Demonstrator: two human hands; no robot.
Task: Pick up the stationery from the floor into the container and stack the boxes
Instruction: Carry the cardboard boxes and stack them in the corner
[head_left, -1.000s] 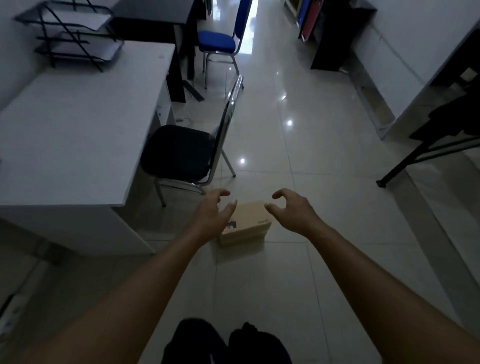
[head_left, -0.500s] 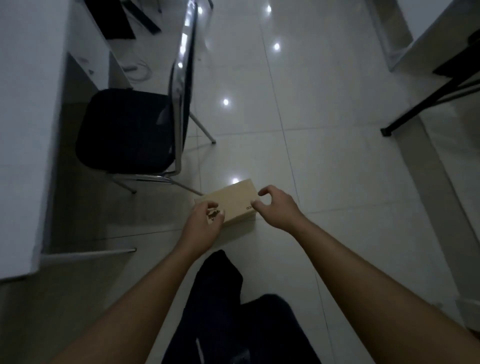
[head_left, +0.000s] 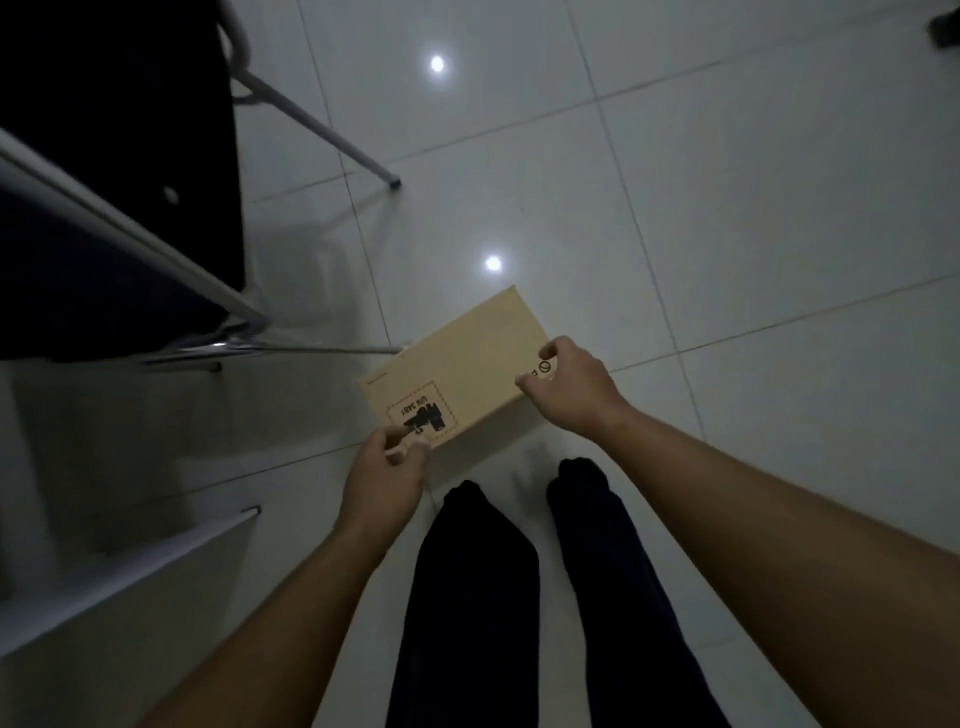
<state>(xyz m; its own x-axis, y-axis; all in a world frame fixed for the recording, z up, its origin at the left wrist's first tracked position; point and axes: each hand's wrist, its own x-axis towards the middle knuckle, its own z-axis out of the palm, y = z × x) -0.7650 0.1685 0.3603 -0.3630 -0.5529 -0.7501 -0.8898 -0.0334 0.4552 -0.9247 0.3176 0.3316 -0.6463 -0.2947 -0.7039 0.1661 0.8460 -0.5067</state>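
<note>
We are now gripping the box (head_left: 457, 364): left hand (head_left: 384, 478) pinching its near corner, right hand (head_left: 571, 384) clamping its side, probably lifting for stacking.

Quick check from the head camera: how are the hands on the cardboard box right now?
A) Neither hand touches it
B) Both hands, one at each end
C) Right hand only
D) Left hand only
B: the left hand grips the printed near end of the cardboard box, the right hand the far end.

Glossy white tiled floor (head_left: 727, 208), cardboard box (head_left: 467, 364), chair legs (head_left: 317, 130)
</note>
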